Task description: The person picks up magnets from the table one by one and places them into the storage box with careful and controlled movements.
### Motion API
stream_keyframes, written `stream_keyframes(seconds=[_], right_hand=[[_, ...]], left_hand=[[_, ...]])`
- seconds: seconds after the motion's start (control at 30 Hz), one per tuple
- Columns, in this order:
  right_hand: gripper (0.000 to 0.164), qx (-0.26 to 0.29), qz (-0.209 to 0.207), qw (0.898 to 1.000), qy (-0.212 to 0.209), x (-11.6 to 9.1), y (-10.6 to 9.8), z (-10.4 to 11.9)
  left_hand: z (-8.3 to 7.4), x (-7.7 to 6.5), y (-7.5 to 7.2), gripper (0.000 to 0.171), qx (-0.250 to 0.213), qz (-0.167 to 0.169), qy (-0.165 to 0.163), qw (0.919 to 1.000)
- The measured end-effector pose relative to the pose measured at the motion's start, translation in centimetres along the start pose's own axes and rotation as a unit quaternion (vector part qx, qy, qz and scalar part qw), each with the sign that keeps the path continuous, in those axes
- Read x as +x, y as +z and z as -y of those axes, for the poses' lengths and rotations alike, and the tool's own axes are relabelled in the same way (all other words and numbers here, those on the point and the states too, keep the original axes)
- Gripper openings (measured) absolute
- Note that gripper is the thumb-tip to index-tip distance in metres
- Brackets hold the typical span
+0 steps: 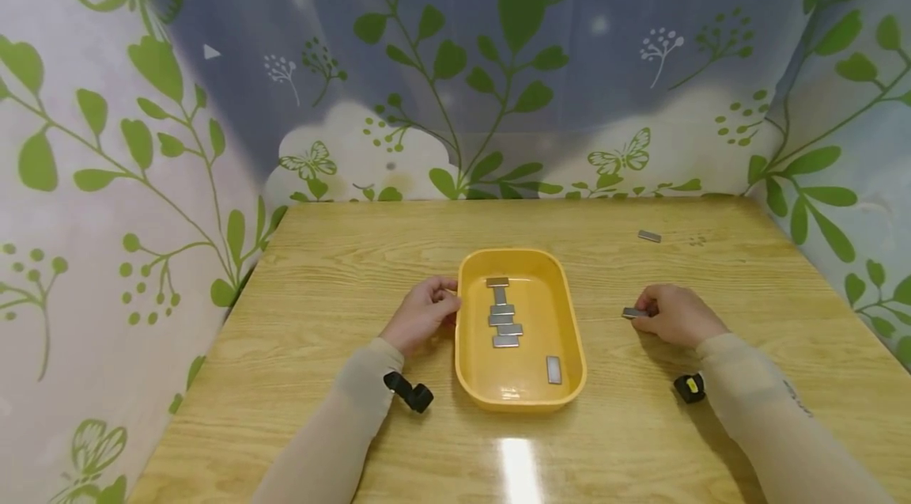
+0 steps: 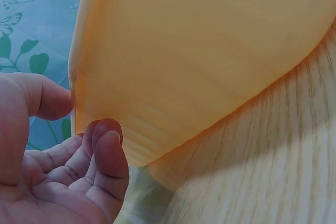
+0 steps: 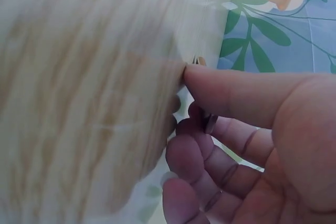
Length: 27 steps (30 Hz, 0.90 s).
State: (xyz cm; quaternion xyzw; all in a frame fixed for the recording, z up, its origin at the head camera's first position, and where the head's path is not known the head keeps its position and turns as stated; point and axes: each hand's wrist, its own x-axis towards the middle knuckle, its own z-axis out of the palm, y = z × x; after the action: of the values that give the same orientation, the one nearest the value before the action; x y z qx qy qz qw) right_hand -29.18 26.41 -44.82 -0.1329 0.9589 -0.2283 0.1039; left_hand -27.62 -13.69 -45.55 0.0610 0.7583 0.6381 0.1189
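Note:
A yellow plastic tub [image 1: 523, 401] stands on the wooden table. My left hand [image 1: 425, 312] holds the tub's left side, its thumb at the rim and its curled fingers against the outer wall, as the left wrist view shows. Inside, several small flat grey metal bars [image 1: 506, 320] lie in a staggered column, touching or close together. Another metal bar [image 1: 553, 369] lies apart near the tub's front right corner. To the right of the tub, my right hand [image 1: 676, 316] pinches a grey metal bar [image 1: 632, 313] between thumb and fingers, at or just above the tabletop.
One more metal bar [image 1: 649, 236] lies on the table [image 1: 342, 251] at the back right. A curtain [image 1: 455, 116] with green leaves and butterflies encloses the table's back and sides. Black wrist devices [image 1: 689, 388] sit on both sleeves.

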Motion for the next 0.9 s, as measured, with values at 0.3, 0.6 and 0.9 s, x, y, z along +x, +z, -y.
stream_keyframes(seconds=[0.3, 0.6, 0.9], right_hand=[[0.013, -0.003, -0.014, 1.0, -0.013, -0.1, 0.2, 0.5], [0.014, 0.023, -0.032, 0.999, -0.03, -0.6, -0.6, 2.2], [0.011, -0.009, -0.064, 0.994, -0.087, -1.4, -2.1, 6.3]], left_hand=[[1.0, 0.5, 0.2, 0.035, -0.001, -0.016, 0.011, 0.9998], [-0.6, -0.4, 0.2, 0.038, 0.004, -0.003, 0.008, 1.0], [1.2, 0.7, 0.0, 0.036, 0.007, -0.017, 0.005, 0.9998]])
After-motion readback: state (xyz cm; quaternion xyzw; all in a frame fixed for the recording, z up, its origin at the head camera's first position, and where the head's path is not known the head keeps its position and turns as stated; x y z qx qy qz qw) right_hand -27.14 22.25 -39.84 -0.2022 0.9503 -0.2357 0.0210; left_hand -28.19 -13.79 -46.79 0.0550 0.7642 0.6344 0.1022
